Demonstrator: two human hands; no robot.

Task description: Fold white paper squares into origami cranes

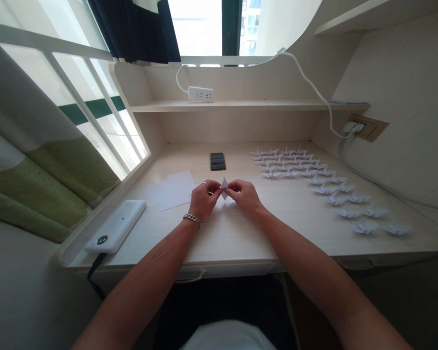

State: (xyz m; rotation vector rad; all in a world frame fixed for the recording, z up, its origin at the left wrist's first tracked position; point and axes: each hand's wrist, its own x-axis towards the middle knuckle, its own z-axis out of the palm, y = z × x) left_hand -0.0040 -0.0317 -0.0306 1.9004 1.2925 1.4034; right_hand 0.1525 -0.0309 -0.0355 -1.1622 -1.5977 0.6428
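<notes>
A small piece of folded white paper [224,183], diamond-shaped with a pointed top, is held upright just above the desk. My left hand [204,198] pinches its left side between thumb and fingers; a ring and a chain bracelet show on that hand and wrist. On the other side my right hand [245,193] is closed on the paper's right edge. Fingertips cover part of the folds. Beside my left hand lie flat white paper sheets [175,189], partly overlapping. Rows of white folded paper cranes [295,165] stand to the right.
Behind my hands lies a small dark rectangular object [217,161]. A white device with a dark strap [117,226] rests near the desk's left edge. On the shelf sits a power strip [200,94]. A white cable [310,82] runs down to the wall socket [368,127].
</notes>
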